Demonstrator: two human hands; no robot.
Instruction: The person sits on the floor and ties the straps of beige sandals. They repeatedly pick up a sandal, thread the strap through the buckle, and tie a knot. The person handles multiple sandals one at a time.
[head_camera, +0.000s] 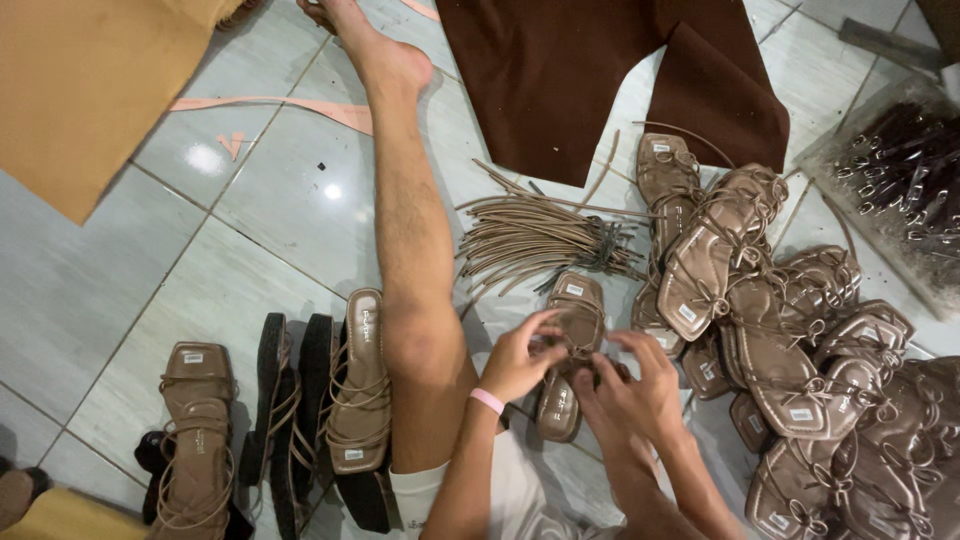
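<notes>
- The left hand (520, 358), a pink band at its wrist, is curling its fingers over the straps of a tan sandal (567, 350), pinching them.
- The right hand (632, 385) is reaching in from below, fingers bent and closing on the same straps.
- The sandal is lying sole-down on the tiled floor (120, 300), just beside the person's outstretched leg (410, 230).
- A bundle of tan cords (530, 235) is lying just above it; a heap of sandals (790, 360) is sitting to the right.
</notes>
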